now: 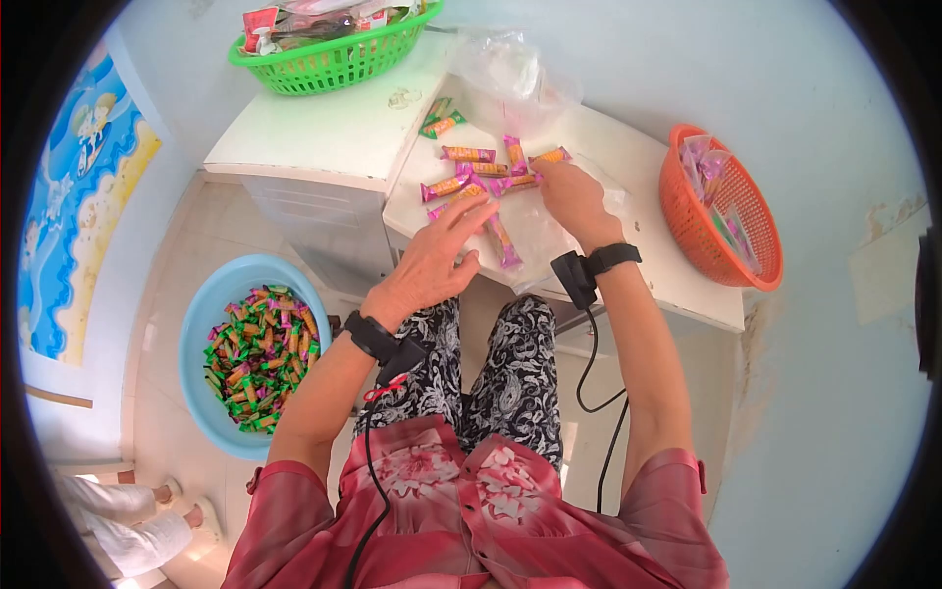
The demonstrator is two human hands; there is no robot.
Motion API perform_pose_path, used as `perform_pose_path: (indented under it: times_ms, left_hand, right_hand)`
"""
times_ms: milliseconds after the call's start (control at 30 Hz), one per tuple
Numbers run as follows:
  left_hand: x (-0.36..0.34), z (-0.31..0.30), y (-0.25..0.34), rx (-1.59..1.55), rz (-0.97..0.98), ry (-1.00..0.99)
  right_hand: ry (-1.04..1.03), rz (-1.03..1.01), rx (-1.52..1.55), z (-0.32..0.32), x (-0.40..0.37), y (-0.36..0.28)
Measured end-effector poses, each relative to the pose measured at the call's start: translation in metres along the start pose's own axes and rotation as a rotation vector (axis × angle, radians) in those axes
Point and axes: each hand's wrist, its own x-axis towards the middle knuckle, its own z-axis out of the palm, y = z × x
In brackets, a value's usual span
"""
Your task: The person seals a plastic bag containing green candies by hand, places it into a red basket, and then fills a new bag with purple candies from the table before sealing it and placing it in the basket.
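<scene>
Left hand (427,265) palm down, fingers loosely spread, thumb apart — holding nothing I can see, fingertips over the near edge of the purple-wrapped snack sticks (469,154). Whether it touches any: can't tell. Right hand (574,196) is curled, thumb and fingertips drawn together at one stick's end on the pile's 2 o'clock side. Looks like a pinch, but the contact is hidden.

Clock below is centred on that pile, as viewed. Sticks lie loosely scattered on the white tabletop (687,290), some overlapping, which probably makes singles easy to pick. Green-wrapped sticks (444,125) sit at 11, a bit apart, maybe sorted by colour. Clear plastic bag (500,79) at 12, thin clear film (545,236) at 5, partly under the right wrist.

Light-blue basin (260,268) is on the floor at 8, full of mixed green and purple sticks — likely put there for left-arm reach. Orange basket (677,191) with clear packets at 3, green basket (329,71) at 10 on the cabinet top (304,137); both look parked clear of the forearms.
</scene>
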Motion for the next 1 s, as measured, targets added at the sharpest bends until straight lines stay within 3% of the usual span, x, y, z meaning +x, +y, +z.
perform_pose_path:
  times_ms: [167,367,633,733,833,900,1000]
  left_hand:
    - [0.0,-0.001,0.002,-0.042,-0.02,-0.011]
    - [-0.001,0.001,-0.004,-0.096,-0.021,0.023]
    - [0.002,0.0,-0.001,-0.222,-0.072,0.118]
    - [0.004,-0.004,0.03,-0.071,-0.093,0.113]
    - [0.003,0.012,0.045,0.132,0.154,0.191]
    - [0.005,0.019,0.062,0.191,0.202,0.155]
    - [0.01,0.03,0.071,0.291,0.215,0.115]
  right_hand:
    - [-0.03,0.088,0.033,0.006,0.008,-0.001]
    - [0.128,0.084,0.189,-0.012,-0.008,0.005]
    - [0.341,0.179,0.547,-0.072,-0.1,-0.007]
    - [0.367,0.29,0.679,-0.073,-0.153,-0.02]
    - [0.374,0.413,0.752,-0.058,-0.199,-0.032]
    - [0.362,0.484,0.754,-0.05,-0.219,-0.038]
    - [0.398,0.432,0.7,-0.052,-0.233,-0.052]
